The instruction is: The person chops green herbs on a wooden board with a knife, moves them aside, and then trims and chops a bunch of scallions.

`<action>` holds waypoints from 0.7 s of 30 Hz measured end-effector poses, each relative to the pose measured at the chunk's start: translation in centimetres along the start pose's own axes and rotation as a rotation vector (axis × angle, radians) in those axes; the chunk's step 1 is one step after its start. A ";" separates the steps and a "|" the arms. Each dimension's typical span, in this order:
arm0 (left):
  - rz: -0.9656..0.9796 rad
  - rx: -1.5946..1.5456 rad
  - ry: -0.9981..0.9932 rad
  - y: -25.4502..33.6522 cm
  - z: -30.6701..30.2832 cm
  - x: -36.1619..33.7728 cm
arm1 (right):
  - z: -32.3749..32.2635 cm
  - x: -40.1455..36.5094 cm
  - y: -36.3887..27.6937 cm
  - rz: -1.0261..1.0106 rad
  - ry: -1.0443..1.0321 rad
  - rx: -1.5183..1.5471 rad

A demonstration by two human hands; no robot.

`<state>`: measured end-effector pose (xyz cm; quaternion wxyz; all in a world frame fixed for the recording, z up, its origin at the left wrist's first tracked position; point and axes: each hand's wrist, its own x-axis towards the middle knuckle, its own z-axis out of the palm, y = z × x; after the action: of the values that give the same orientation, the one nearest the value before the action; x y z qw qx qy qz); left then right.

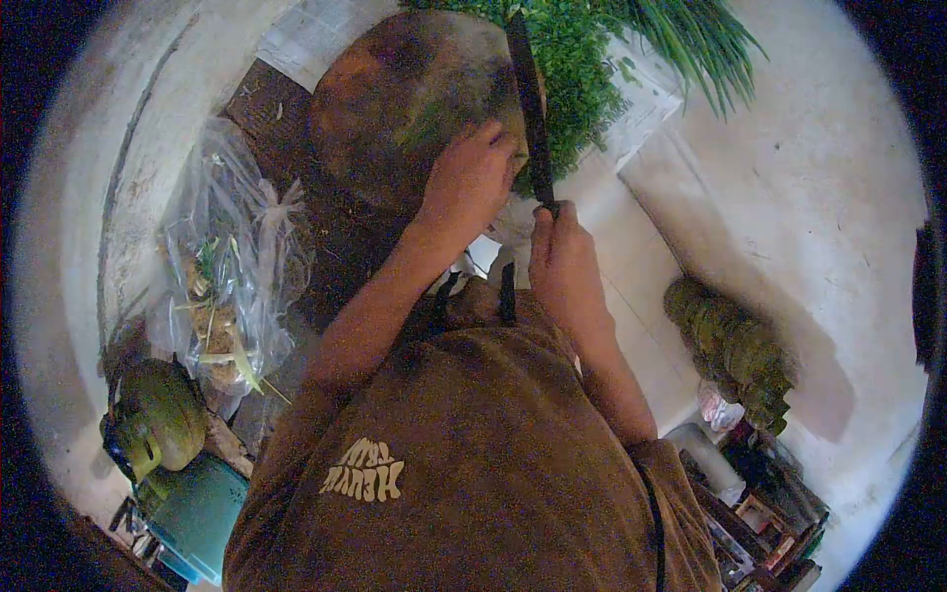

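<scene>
My right hand [564,252] grips the handle of a long dark-bladed knife [529,99]. The blade points away from me along the right edge of a round wooden chopping block [365,109]. Over the near right part of the block, my left hand [472,176] has its fingers curled in close to the blade. Whatever those fingers hold is hidden. A greenish patch [424,123] shows on the block's surface beyond them, too blurred to name. Just right of the knife lies a heap of leafy green herbs [582,99].
Long thin green stalks [695,49] lie at the top right. To the left sits a clear plastic bag [232,286] with scraps inside, near a large green fruit [168,414] and a teal bin [207,508]. A knobbly dark green bundle [725,345] rests on the right.
</scene>
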<state>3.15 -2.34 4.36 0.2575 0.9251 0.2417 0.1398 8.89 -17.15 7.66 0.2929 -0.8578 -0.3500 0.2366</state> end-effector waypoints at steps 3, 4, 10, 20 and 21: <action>0.015 -0.003 0.010 0.0 0.2 0.1 | 0.1 0.2 -0.1 0.026 -0.015 -0.004; 0.026 -0.006 0.025 0.0 0.3 0.1 | 0.1 0.2 -0.2 0.034 -0.022 -0.010; 0.056 -0.070 0.071 -1.0 0.9 -0.3 | 1.0 0.7 -0.4 0.062 0.025 0.011; 0.061 -0.045 0.132 -1.2 1.4 -0.3 | -0.8 3.0 -0.7 -0.006 0.043 0.020; 0.052 -0.052 0.116 -1.0 1.1 -0.3 | -0.9 2.6 -0.6 0.003 0.035 0.009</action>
<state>2.96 -2.22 2.91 0.2632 0.9143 0.2286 0.2061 10.81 -15.22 8.16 0.3025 -0.8610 -0.3424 0.2234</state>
